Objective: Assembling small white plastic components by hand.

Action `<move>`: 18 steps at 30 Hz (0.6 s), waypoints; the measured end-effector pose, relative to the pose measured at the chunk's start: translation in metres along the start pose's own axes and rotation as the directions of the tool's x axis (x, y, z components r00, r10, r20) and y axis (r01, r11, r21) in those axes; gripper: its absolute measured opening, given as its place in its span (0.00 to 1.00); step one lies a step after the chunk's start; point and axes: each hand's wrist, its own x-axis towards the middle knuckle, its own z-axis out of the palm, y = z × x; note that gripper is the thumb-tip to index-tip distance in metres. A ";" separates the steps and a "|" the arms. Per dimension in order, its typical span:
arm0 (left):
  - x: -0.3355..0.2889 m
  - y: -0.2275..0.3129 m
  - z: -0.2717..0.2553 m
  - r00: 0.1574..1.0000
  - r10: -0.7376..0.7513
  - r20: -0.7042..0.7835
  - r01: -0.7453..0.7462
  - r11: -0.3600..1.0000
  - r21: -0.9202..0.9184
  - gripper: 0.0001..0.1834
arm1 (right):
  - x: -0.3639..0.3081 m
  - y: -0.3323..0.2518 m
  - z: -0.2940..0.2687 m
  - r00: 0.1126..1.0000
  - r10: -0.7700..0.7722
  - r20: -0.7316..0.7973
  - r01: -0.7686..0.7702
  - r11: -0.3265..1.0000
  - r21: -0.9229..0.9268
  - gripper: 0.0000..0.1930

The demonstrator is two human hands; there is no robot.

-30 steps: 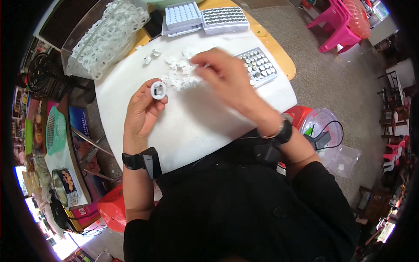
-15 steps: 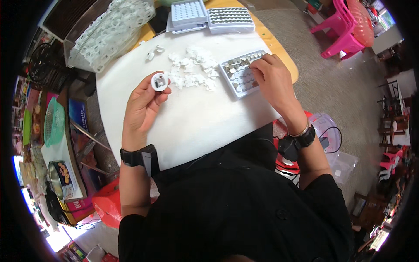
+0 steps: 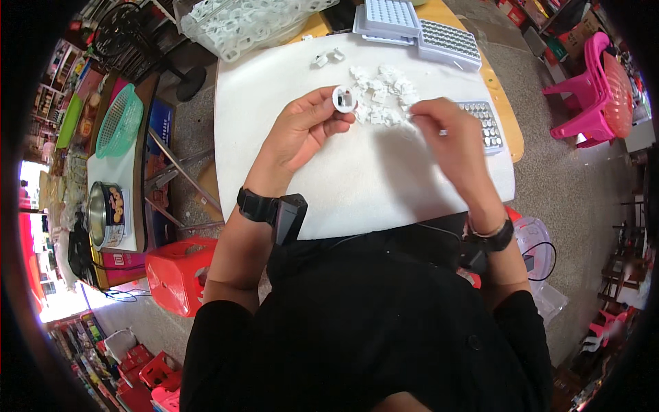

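My left hand (image 3: 305, 130) is closed at the fingertips around a round white plastic housing (image 3: 344, 99), its open side with small dark and metal parts facing up. My right hand (image 3: 454, 147) hangs above the table, fingers curled together, slightly smeared by motion. A small silvery piece (image 3: 443, 132) shows under its fingers; its exact kind is too small to tell. Between and beyond the hands lies a loose pile of small white plastic parts (image 3: 384, 93). Right of my right hand, partly hidden by it, sits a pale tray (image 3: 499, 146) with rows of silvery round button cells (image 3: 488, 125).
White padding (image 3: 322, 199) covers the table. Stacked pale trays (image 3: 391, 20) and another filled tray (image 3: 449, 42) stand at the far edge. A clear bin (image 3: 230, 44) of white rings is far left. A few white pieces (image 3: 328, 58) lie apart. A red stool (image 3: 175, 275) stands left.
My right hand has lifted off the tray and come left toward the housing, carrying a small silvery piece. My left hand keeps hold of the housing. The whole view has shifted.
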 end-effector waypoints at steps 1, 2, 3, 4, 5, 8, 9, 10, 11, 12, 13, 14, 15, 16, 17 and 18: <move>0.001 0.001 -0.003 0.999 0.036 -0.006 -0.036 0.999 -0.015 0.18 | 0.000 -0.001 0.013 0.996 -0.071 0.047 0.072 0.997 -0.006 0.06; 0.002 0.001 -0.005 0.997 0.072 -0.012 -0.072 0.997 -0.031 0.17 | -0.002 0.000 0.026 0.983 -0.172 0.065 0.179 0.975 -0.129 0.07; 0.004 0.001 -0.008 0.998 0.069 -0.012 -0.070 0.997 -0.033 0.17 | -0.003 0.002 0.038 0.959 -0.267 0.096 0.283 0.927 -0.247 0.08; 0.004 0.002 -0.009 0.997 0.082 -0.015 -0.082 0.996 -0.041 0.16 | -0.005 0.004 0.047 0.959 -0.265 0.097 0.281 0.928 -0.246 0.08; 0.005 0.002 -0.010 0.996 0.093 -0.018 -0.094 0.994 -0.049 0.15 | -0.007 0.006 0.054 0.936 -0.293 0.195 0.343 0.882 -0.323 0.09; 0.004 0.001 -0.012 0.995 0.097 -0.012 -0.097 0.994 -0.040 0.16 | -0.012 0.008 0.058 0.910 -0.283 0.304 0.383 0.856 -0.348 0.10; 0.004 0.002 -0.012 0.996 0.093 -0.015 -0.093 0.995 -0.045 0.16 | -0.014 0.007 0.056 0.917 -0.258 0.304 0.351 0.883 -0.312 0.10; 0.005 0.003 -0.011 0.995 0.096 -0.018 -0.096 0.995 -0.035 0.16 | -0.015 0.007 0.056 0.918 -0.252 0.307 0.347 0.884 -0.312 0.10; 0.004 0.003 -0.009 0.995 0.099 -0.021 -0.100 0.995 -0.025 0.16 | -0.015 0.007 0.056 0.941 -0.238 0.241 0.301 0.915 -0.270 0.10; 0.004 0.003 -0.008 0.995 0.098 -0.023 -0.099 0.995 -0.027 0.16 | -0.013 0.007 0.055 0.959 -0.223 0.173 0.259 0.940 -0.223 0.09; 0.003 0.004 -0.008 0.995 0.094 -0.024 -0.095 0.995 -0.024 0.16 | -0.013 0.006 0.055 0.959 -0.222 0.175 0.258 0.940 -0.223 0.09; 0.003 0.004 -0.007 0.996 0.090 -0.026 -0.091 0.996 -0.020 0.16 | -0.013 0.005 0.054 0.971 -0.180 0.159 0.211 0.956 -0.206 0.08; 0.003 0.004 -0.008 0.996 0.089 -0.029 -0.090 0.996 -0.021 0.16 | -0.014 0.005 0.053 0.980 -0.137 0.144 0.163 0.969 -0.188 0.07; 0.004 0.004 -0.010 0.995 0.093 -0.025 -0.094 0.995 -0.017 0.15 | -0.013 0.005 0.053 0.980 -0.136 0.146 0.162 0.969 -0.186 0.07; 0.004 0.004 -0.011 0.995 0.098 -0.021 -0.099 0.995 -0.013 0.15 | -0.013 0.006 0.053 0.978 -0.148 0.144 0.172 0.970 -0.170 0.07; 0.004 0.004 -0.010 0.995 0.098 -0.022 -0.098 0.995 -0.012 0.15 | -0.012 0.007 0.052 0.977 -0.159 0.141 0.181 0.971 -0.155 0.06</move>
